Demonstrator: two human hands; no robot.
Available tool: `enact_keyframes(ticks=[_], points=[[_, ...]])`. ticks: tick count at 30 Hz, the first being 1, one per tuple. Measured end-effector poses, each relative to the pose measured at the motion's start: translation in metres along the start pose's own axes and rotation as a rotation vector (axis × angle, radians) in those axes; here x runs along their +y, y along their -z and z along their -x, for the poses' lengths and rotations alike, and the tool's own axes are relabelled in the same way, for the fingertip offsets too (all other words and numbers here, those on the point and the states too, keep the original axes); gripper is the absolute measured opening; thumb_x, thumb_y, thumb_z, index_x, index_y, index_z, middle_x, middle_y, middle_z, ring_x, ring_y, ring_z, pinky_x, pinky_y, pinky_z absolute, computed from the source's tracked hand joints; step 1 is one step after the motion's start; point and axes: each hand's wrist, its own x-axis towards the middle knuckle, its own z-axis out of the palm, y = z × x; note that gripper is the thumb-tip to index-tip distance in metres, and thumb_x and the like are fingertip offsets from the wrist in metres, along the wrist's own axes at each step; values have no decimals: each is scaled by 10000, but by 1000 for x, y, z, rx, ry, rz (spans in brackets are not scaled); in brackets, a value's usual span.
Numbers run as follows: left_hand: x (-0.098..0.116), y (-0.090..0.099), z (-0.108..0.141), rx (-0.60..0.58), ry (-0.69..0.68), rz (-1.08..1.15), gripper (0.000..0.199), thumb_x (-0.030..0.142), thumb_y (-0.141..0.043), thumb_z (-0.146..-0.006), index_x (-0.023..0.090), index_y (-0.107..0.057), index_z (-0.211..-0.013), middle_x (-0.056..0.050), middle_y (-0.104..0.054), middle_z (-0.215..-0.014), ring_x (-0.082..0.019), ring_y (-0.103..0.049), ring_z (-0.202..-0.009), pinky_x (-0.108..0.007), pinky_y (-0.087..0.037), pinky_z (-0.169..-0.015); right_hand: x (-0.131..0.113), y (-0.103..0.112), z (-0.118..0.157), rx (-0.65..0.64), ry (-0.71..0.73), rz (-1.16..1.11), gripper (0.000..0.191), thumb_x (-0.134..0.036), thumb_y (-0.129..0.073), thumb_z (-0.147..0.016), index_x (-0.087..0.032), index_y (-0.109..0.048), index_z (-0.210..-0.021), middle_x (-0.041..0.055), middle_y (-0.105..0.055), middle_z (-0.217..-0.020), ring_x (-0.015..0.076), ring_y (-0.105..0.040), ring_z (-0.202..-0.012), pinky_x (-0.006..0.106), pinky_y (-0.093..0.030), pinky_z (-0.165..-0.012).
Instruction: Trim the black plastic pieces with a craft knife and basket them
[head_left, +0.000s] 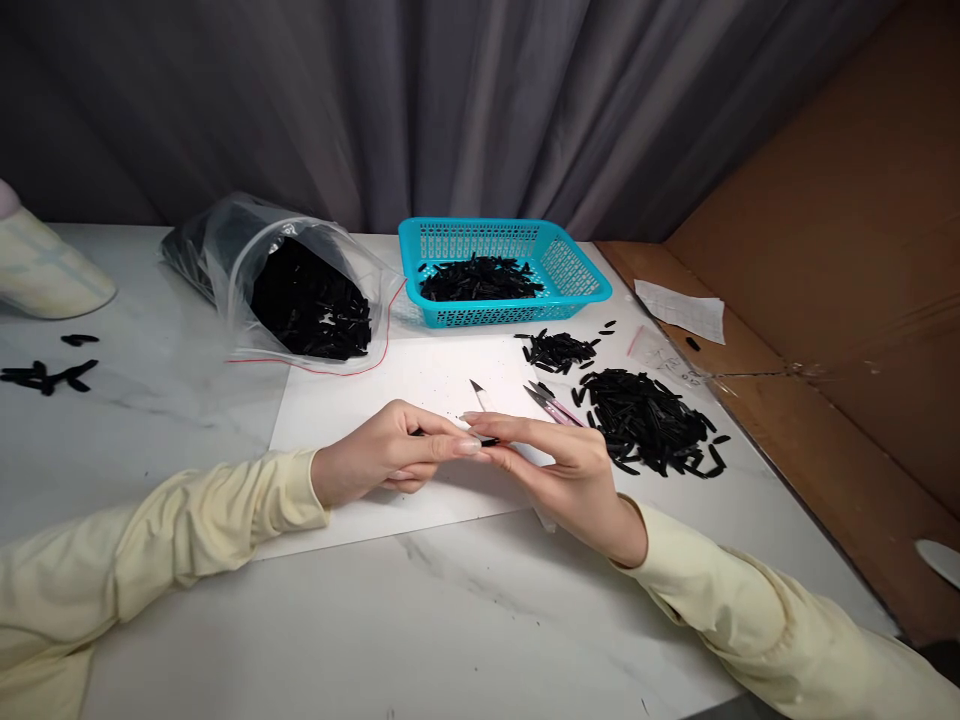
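Observation:
My left hand (397,448) and my right hand (559,465) meet over a white sheet of paper (330,410). Between their fingertips is a small black strip (488,441), pinched from both sides; the fingers cover most of it. More black shows inside the curled left fingers, too hidden to make out. Just beyond the fingertips, the pointed blade of a craft knife (477,386) lies on the paper. Pink-handled snips (551,403) rest behind my right hand, their blades apart.
A turquoise basket (517,312) of black strips stands at the back, with an open zip bag (247,270) of them to its left. Loose strips form a large pile (652,420) and a small pile (559,350) at right. Another person's sleeve (52,265) shows at far left.

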Motion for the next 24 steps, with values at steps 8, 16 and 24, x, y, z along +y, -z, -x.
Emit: enact_keyframes(ticks=[8,16,24], points=[[1,-5,0,114,-68,-106,203,310,-617,-786,121,-627,-713,106,-268,-373,-13,-194,-342,-158,-150,-337,8,3,3,-75,220,230,125,-148,-619,-816,-86,-631,-925,132,-715,-850,211,-678,-872,308,-570,-743],[-3,-8,3,176,-166,-224,222,313,-604,-790,103,-676,-793,93,-299,-380,-30,-247,-352,-172,-171,-334,11,3,5,-99,225,339,119,-198,-549,-872,-106,-624,-889,109,-713,-775,223,-682,-855,312,-563,-680],[-3,-9,3,228,-168,-228,228,321,-601,-793,104,-660,-752,92,-295,-399,-25,-239,-363,-176,-176,-348,10,3,4,-62,243,346,175,-187,-622,-822,-128,-599,-985,102,-714,-905,188,-684,-833,277,-561,-688]])
